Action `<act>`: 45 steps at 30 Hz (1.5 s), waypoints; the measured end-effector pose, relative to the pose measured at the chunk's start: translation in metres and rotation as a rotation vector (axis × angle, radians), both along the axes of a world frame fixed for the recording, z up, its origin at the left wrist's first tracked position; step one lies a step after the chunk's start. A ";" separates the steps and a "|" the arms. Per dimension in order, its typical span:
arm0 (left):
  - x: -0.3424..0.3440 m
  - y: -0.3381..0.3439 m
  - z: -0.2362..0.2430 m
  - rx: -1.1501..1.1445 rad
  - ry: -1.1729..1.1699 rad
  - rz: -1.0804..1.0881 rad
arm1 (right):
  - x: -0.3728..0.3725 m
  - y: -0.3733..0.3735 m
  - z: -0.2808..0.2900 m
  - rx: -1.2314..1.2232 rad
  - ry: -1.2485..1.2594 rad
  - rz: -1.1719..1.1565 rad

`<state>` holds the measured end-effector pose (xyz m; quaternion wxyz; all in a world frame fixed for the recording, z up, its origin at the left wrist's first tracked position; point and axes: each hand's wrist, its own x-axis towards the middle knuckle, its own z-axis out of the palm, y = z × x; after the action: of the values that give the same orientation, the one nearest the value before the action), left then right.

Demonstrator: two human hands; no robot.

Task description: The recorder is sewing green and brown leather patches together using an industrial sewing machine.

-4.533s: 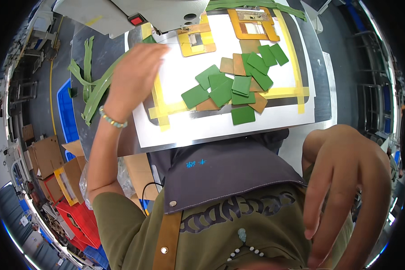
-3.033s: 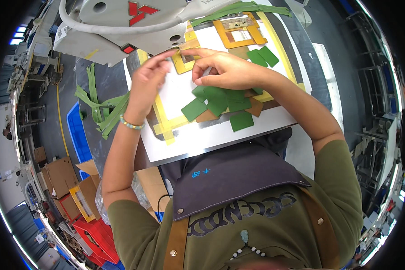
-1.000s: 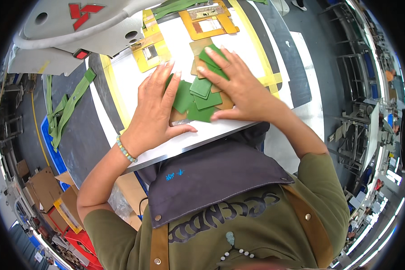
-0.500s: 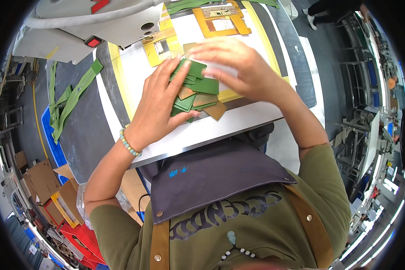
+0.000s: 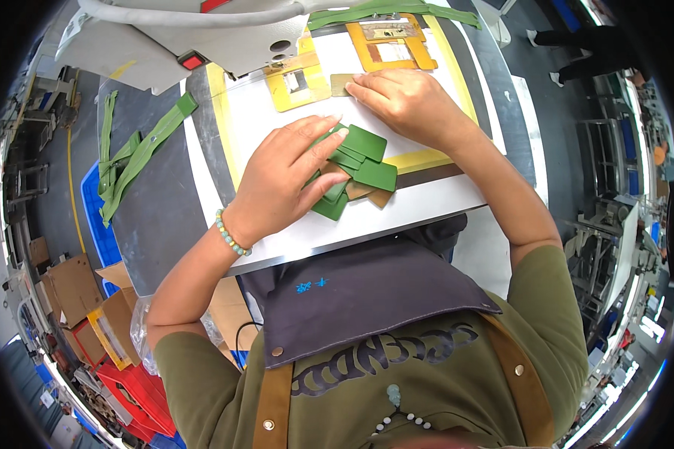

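A loose pile of small flat rectangular pieces, green with some tan faces, lies near the table's front edge. My left hand rests at the pile's left side, fingers stretched and thumb apart, fingertips touching the pieces. Beyond the pile, my right hand has its fingers drawn together at the right edge of a single tan rectangular piece. That piece lies flat on the white surface beside a yellow frame-shaped template. Part of the pile is hidden under my left fingers.
A white machine body with a red switch stands at the far left of the table. An orange-yellow template lies at the back. Green zipper strips hang over the left edge above a blue bin. Cardboard boxes stand lower left.
The view has shifted. My right hand, blurred over the pile before, is now still at the tan piece. The pile and my left hand have come a little nearer to the table's front edge.
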<state>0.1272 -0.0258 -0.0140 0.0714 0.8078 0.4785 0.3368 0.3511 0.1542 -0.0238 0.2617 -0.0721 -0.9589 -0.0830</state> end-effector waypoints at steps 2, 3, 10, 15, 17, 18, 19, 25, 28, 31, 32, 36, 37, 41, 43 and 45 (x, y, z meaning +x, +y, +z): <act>-0.002 0.002 0.005 0.018 0.010 0.009 | 0.000 0.004 0.001 0.017 -0.006 0.033; -0.003 0.002 0.008 0.058 -0.004 0.021 | 0.000 0.007 0.002 0.003 -0.005 0.036; -0.010 0.002 0.025 0.131 0.008 0.119 | -0.011 0.013 0.012 -0.081 0.053 0.000; -0.022 -0.004 0.030 -0.018 0.010 0.134 | -0.010 0.001 0.010 -0.012 -0.184 -0.066; -0.023 -0.006 0.028 -0.037 0.010 0.136 | -0.013 0.002 0.011 0.051 -0.087 -0.021; -0.022 -0.006 0.027 -0.044 -0.013 0.126 | -0.014 0.003 0.013 0.022 -0.065 -0.024; -0.021 -0.006 0.026 -0.053 0.007 0.141 | -0.016 0.005 0.015 0.023 -0.055 -0.008; -0.011 -0.003 0.023 0.126 -0.132 0.213 | -0.022 -0.014 0.040 -0.306 0.017 0.037; -0.010 -0.004 0.023 0.052 -0.191 0.215 | -0.025 -0.037 0.050 -0.464 -0.002 0.117; -0.013 -0.008 0.024 -0.013 -0.179 0.209 | -0.028 -0.046 0.055 -0.609 -0.024 0.155; -0.014 -0.011 0.024 -0.039 -0.179 0.216 | -0.030 -0.044 0.054 -0.671 -0.019 0.171; -0.020 -0.019 0.024 -0.001 -0.166 0.218 | -0.041 -0.020 0.042 -0.546 -0.016 0.107; -0.021 -0.020 0.023 0.055 -0.167 0.225 | -0.042 -0.014 0.037 -0.542 -0.019 0.098; -0.030 -0.023 0.023 0.147 -0.124 0.284 | -0.047 0.003 0.014 -0.475 -0.134 0.041; -0.037 -0.022 0.024 0.161 -0.069 0.268 | -0.047 0.008 0.005 -0.431 -0.075 0.106; -0.045 -0.019 0.024 0.263 0.095 0.249 | -0.045 0.010 -0.002 -0.448 -0.087 0.073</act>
<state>0.0821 -0.0449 0.0099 -0.0996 0.7597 0.5296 0.3639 0.3063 0.1646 -0.0257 0.2005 -0.0901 -0.9657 0.1382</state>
